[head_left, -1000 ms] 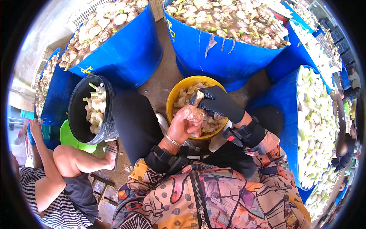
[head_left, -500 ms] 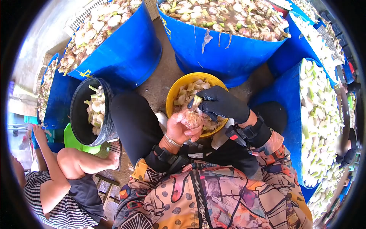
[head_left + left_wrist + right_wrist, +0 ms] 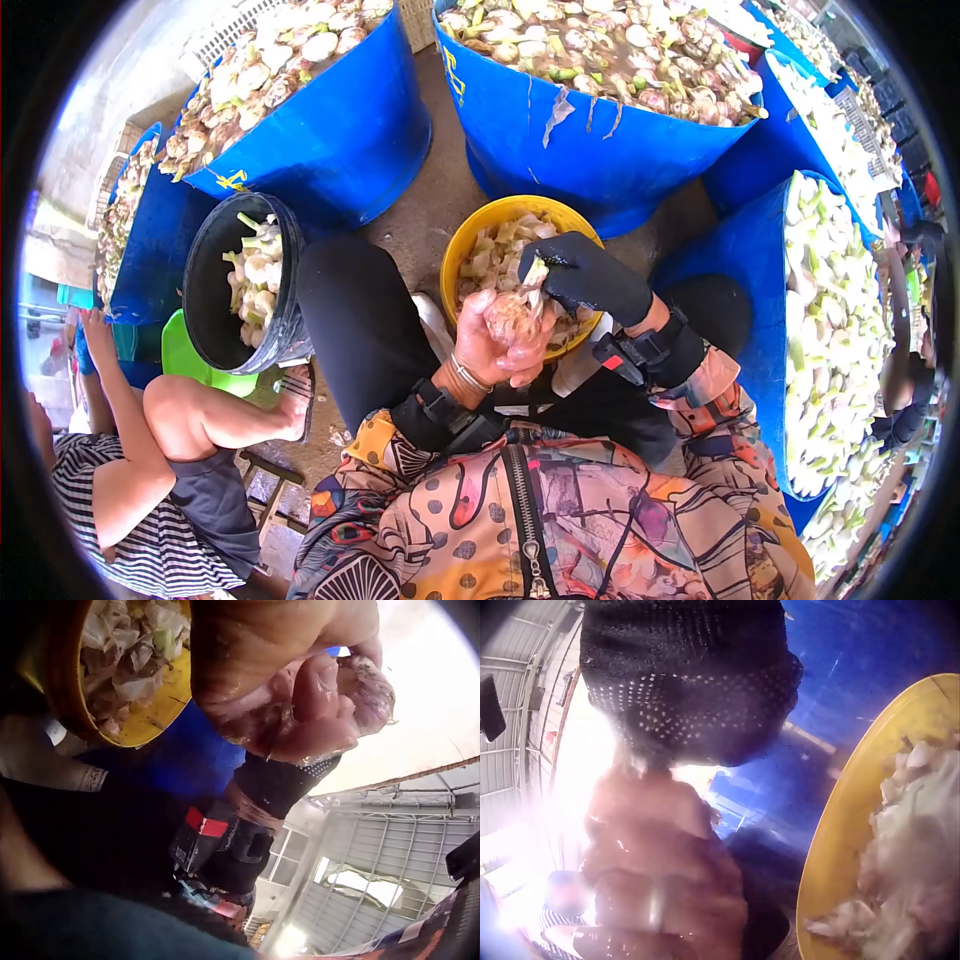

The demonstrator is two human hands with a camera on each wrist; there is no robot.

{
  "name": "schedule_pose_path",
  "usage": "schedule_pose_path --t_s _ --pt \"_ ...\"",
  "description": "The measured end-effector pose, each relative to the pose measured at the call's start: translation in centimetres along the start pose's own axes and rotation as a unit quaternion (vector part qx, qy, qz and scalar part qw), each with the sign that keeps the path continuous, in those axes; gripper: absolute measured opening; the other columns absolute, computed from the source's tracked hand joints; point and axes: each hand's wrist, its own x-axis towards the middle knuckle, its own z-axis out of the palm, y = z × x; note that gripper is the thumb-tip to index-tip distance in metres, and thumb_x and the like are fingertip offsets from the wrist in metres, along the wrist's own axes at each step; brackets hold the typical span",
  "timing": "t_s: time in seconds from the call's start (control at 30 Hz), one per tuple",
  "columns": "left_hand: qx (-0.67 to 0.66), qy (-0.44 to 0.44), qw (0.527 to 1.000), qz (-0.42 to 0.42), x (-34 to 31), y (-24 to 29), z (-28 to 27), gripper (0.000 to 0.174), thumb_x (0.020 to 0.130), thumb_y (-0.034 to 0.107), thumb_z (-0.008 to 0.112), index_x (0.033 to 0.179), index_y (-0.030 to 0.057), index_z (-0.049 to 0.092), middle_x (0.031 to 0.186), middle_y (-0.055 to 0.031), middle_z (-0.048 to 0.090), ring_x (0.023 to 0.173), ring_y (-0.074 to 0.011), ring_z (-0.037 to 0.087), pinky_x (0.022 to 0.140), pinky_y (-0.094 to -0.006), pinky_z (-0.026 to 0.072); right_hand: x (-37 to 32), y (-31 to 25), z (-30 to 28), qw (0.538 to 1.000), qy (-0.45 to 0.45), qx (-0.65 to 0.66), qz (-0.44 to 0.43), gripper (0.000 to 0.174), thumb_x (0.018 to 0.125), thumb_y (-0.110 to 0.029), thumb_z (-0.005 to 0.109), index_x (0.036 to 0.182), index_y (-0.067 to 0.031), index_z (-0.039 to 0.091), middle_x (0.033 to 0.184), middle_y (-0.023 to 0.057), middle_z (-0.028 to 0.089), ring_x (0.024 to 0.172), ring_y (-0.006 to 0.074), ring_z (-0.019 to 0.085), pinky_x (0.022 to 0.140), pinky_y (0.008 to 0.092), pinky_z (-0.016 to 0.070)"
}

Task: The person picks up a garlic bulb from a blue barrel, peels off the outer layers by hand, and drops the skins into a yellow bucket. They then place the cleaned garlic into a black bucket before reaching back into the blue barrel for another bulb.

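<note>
In the head view a garlic bulb (image 3: 512, 318) lies in the bare left hand (image 3: 492, 345), whose fingers curl round it. The right hand (image 3: 590, 278), in a black glove with dotted grip, pinches the bulb's stem (image 3: 537, 272) from above. Both hands are over the near side of a yellow bucket (image 3: 452, 250) holding papery peelings. The left wrist view shows the purplish bulb (image 3: 367, 694) past the curled fingers of the left hand (image 3: 285, 682). In the right wrist view the gloved hand (image 3: 690, 682) meets the bare fingers; the bulb is mostly hidden there.
A black bucket (image 3: 203, 290) of whitish bulbs stands left of the wearer's knee, by a green basin (image 3: 180, 350). Large blue tubs (image 3: 610, 160) full of garlic stand ahead and at the right (image 3: 745, 290). A person in a striped top (image 3: 130, 510) sits at the left.
The bare hand has shifted slightly right with the bulb and turned its palm more upward. The gloved fingers remain at the stem. The head view has swayed a little.
</note>
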Motion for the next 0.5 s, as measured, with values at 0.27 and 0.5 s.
schedule_pose_path --t_s 0.27,0.5 --pt "-0.012 0.047 0.997 0.061 -0.1 0.3 -0.1 0.066 0.079 0.060 0.045 0.101 -0.0027 0.050 0.063 -0.0028 0.044 0.042 -0.0110 0.040 0.042 -0.0314 0.0407 0.8 -0.3 0.2 0.994 0.016 0.094 0.053 0.026 0.085 -0.017 0.057 0.105 -0.0008 0.060 0.094 0.0028 0.062 0.084 0.0089 0.055 0.074 0.0251 0.0465" --pt "-0.006 0.054 0.996 0.066 0.1 0.4 -0.8 0.065 0.079 0.057 0.047 0.104 -0.0027 0.052 0.067 -0.0025 0.044 0.046 -0.0112 0.041 0.046 -0.0311 0.0396 0.8 1.0 0.1 0.995 0.034 0.058 0.068 0.025 0.085 -0.015 0.058 0.105 0.0002 0.061 0.085 0.0019 0.063 0.074 0.0061 0.055 0.061 0.0222 0.0464"
